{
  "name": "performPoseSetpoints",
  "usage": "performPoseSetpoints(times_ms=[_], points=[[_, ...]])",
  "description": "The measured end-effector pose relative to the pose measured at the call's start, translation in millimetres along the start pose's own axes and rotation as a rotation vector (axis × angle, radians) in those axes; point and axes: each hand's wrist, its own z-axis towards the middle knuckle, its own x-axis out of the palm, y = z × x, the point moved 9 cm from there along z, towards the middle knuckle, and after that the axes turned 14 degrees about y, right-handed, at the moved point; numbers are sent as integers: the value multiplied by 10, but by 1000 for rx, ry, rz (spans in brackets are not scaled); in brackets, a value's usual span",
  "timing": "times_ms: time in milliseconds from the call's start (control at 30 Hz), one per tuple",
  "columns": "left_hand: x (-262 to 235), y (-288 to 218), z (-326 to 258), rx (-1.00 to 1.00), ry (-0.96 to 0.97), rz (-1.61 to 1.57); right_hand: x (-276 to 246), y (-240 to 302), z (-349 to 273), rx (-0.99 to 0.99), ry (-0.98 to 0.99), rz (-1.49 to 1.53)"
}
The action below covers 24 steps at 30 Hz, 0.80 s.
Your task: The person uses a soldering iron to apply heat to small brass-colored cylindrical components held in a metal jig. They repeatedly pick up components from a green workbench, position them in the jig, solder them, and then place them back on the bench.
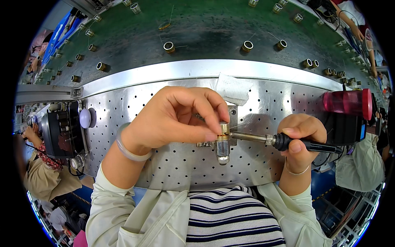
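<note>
The left hand (173, 119) has its fingers pinched on a small brass coil ring (223, 128) seated atop a metal fixture post (222, 150) on the perforated desk (173, 164), while the right hand (299, 140) has its fingers clamped round one soldering iron (263, 139), whose tip touches the ring. Soldering looks to be midway on this single ring. At least twenty similar rings (169, 47) lie on the green belt (205, 24) beyond.

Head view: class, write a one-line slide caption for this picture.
Left hand pinches a small coil on a metal post while the right hand holds a soldering iron against it, over a perforated steel bench.
</note>
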Motion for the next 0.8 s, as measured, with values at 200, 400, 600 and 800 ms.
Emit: performPoseSetpoints(times_ms=[200,400,600,800], points=[[-16,78,15,-109,-1,40,10,35,24,-42,29,-22],[-27,80,-8,-127,-13,26,46,51,36,-65,39,-39],[21,2,14,-169,-22,9,50,67,47,-63,47,-56],[-14,49,27,-122,-6,17,-27,65,24,-86,3,-42]])
